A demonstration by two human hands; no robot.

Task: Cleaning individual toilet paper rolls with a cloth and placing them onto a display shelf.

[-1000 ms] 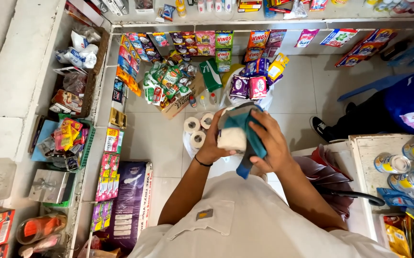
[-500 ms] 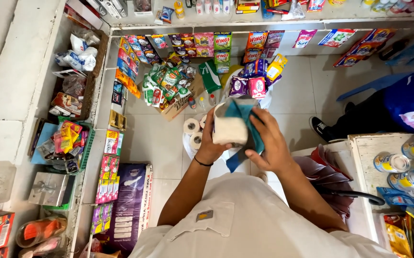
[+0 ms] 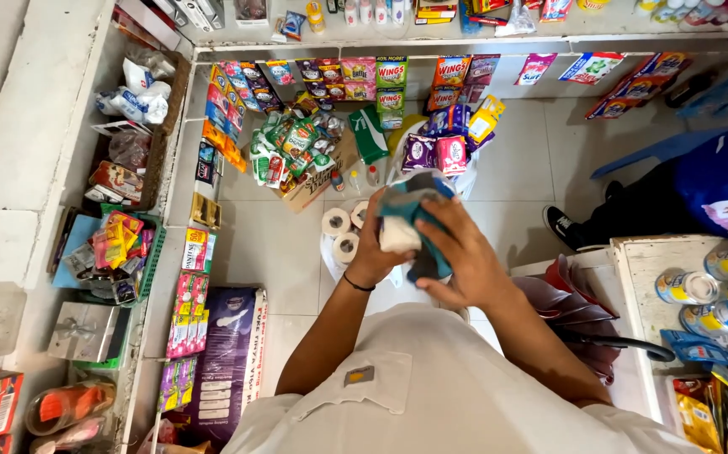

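Right hand [image 3: 463, 252] is spread wide over a teal cloth [image 3: 418, 220], fingers splayed and pressing the fabric down against a white roll [image 3: 399, 234], gripping cloth and roll together. Left hand [image 3: 374, 244] comes in from the other side, fingers curled around the roll's left flank, a dark band at the wrist. Both hands hold the bundle up in mid-air, centre of the view, above the pale tiled floor [image 3: 275, 252].

Directly beneath, just left of the hands, three more white rolls [image 3: 338, 235] lie on the floor, close together. Farther off, a cardboard box [image 3: 317, 181] brims with green and mixed-colour sachets, and purple and pink packets [image 3: 435, 151] stand just to its right. Strips of hanging sachets [image 3: 229, 109] run along the left edge of the floor and across the far shelf front.

On the left, a green basket [image 3: 153, 252] holds yellow and red packets, and a large purple bag [image 3: 229, 353] lies nearer, flat on the floor. To the right, tins [image 3: 700, 290] sit on a white counter [image 3: 633, 269], with a folded dark red umbrella [image 3: 582, 311] just beside it. Far right, another person in blue [image 3: 717, 185] is seated, one dark shoe [image 3: 561, 227] on the tiles.
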